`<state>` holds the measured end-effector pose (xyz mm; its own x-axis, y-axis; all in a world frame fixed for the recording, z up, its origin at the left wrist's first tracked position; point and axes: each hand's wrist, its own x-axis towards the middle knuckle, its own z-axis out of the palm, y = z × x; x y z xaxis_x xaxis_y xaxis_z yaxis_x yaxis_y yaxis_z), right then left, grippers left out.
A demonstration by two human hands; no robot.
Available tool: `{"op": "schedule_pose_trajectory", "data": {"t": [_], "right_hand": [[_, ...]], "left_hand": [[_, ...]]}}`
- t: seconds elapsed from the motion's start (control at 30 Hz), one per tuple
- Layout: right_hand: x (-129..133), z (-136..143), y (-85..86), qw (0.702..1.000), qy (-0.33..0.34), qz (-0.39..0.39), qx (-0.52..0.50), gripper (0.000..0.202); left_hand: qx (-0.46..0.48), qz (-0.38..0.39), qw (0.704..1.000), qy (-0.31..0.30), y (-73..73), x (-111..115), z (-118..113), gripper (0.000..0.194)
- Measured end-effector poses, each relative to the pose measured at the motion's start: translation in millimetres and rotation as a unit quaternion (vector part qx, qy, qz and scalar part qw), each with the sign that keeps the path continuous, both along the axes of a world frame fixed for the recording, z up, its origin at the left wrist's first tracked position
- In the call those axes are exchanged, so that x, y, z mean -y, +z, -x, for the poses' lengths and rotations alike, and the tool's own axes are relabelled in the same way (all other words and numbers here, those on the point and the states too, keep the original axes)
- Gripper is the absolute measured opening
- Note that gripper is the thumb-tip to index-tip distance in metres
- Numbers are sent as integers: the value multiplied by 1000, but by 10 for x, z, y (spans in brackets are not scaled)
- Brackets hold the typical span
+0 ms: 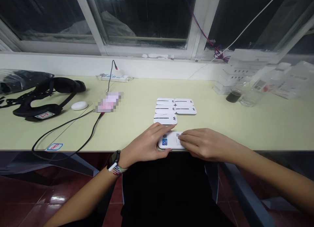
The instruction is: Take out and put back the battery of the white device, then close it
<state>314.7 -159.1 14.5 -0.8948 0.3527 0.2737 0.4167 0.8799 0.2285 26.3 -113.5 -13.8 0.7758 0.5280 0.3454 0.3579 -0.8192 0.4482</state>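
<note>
A white rectangular box [173, 143] with a blue label and a printed code lies flat at the table's front edge. My left hand [151, 142] grips its left end, thumb at the near side and fingers at the far side. The fingertips of my right hand [200, 143] are pressed together on the box's right part, hiding that end. Just beyond are several similar white boxes in two columns, each with a black stripe and a "W" mark; the nearest one [165, 119] sits close to my left fingers.
At the left lie a black headset [51, 111], a white oval object [79, 105], a pixelated item [108, 102] and a looping black cable [66, 123]. A power strip [114, 78] is by the wall. Bottles [255, 94] and white boxes stand at the back right.
</note>
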Motion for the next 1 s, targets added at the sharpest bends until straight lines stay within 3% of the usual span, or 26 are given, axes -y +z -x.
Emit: {"op": "schedule_pose_trajectory", "data": {"t": [0.33,0.73,0.87,0.93,1.0], "right_hand": [[-1,193,43,989,19,-98,112,18],[-6,250,4,985,30,-144,87,19],[-18,238,22,989,23,-105,101,19],[-15,225,48,995,9,-40,95,19],[-5,205,70,997,-32,43,54,31]], "left_hand": [[3,16,1000,-4,29,6,-12,86],[1,32,999,1,15,-15,-14,88],[0,36,999,2,22,-7,-16,89],[-5,44,999,4,21,-6,-12,92],[-8,53,999,4,19,-4,-4,94]]}}
